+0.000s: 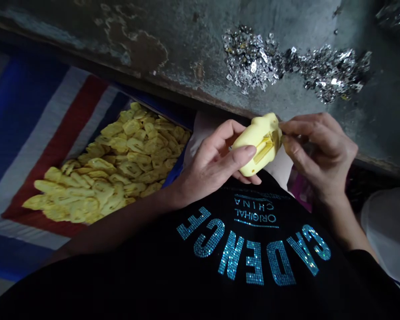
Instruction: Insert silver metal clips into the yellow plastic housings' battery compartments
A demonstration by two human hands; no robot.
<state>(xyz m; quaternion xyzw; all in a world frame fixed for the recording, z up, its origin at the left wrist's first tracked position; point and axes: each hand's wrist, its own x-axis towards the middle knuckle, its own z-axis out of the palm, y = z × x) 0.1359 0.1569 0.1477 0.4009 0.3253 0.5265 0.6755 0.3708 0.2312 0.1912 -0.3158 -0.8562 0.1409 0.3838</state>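
Between my two hands, just off the bench's front edge, is a yellow plastic shell [248,155] with a rectangular slot and small holes. My left hand [216,153] is closed around its left side, the thumb pressing near the slot. At the shell's right end, the thumb and forefinger of my right hand [318,146] are pinched together. Whatever sits in that pinch is too small or hidden to make out. On the bench beyond lie two joined heaps of small shiny metal plates [253,58].
A worn grey metal bench [193,26] runs across the top. To the left, many similar yellow plastic pieces [120,164] are piled on a blue, white and red striped sheet [53,151]. More metal bits [396,18] lie at the far right corner.
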